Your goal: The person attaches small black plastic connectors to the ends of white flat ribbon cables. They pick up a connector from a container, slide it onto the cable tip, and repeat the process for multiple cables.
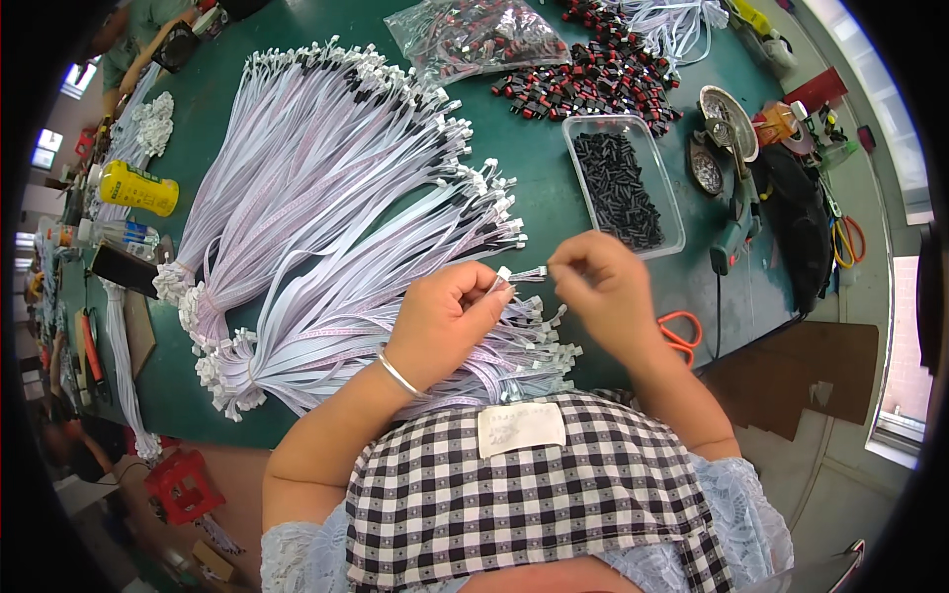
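Between thumb and fingers my left hand [448, 318] pinches the end of a flat white ribbon cable, close to its small white connector [503, 274]. My right hand [599, 287] is slightly blurred, its fingertips pinched at the short wire ends [534, 274] that stick out from that connector. Large bundles of white ribbon cables [287, 188] fan out over the green table to the left and beneath my hands. Many far ends carry white connectors, and some have black sleeves. A clear plastic tub [675, 222] of small black tubes stands just beyond my right hand.
Red-and-black parts [593, 89] lie heaped at the back beside a filled clear bag [474, 40]. To the right are a soldering tool [736, 222], a metal dish [727, 109] and orange-handled scissors [682, 334]. A yellow bottle [138, 188] stands left; another person [148, 40] sits far left.
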